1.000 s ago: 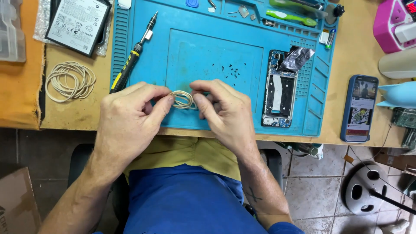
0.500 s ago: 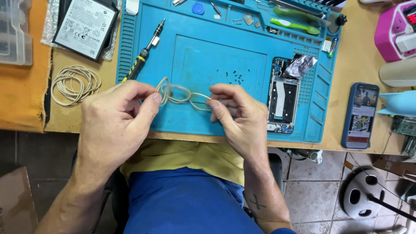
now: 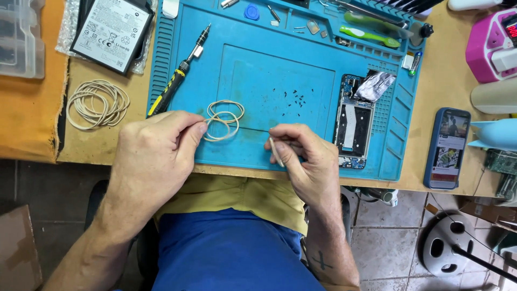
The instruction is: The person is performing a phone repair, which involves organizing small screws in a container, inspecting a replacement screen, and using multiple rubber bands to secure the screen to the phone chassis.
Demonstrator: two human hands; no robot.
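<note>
Right, the counter is tan, w/ an orange cloth at 9 o'clock and its near edge running under both wrists. Biggest thing on it: the blue work mat, filling the middle; its raised rim comes almost to the counter's front edge, so the hands sit right at that lip. The mat's flat centre panel is mostly bare, open room betw. the hands and up toward 12.

Left hand, at 8 o'clock of the mat, pinches w/ thumb and forefinger the near side of a pale rubber band looped in a few rings; the loops lie flat on the mat just at 1 o'clock of the fingertips. Right hand, at 6 o'clock of the mat, is closed on a thin pale stick-like piece; can't tell what it is. The hands are apart, a strip of bare mat betw. them.

An opened phone frame lies at 3 o'clock of the right hand, near the mat's right rim. A phone in a blue case rests off the mat, farther toward 3. A battery pack sits at 11, a coil of spare bands at 9 of the left hand. A yellow-black screwdriver slants along the mat's left edge. Tiny screws are scattered mid-mat.
</note>
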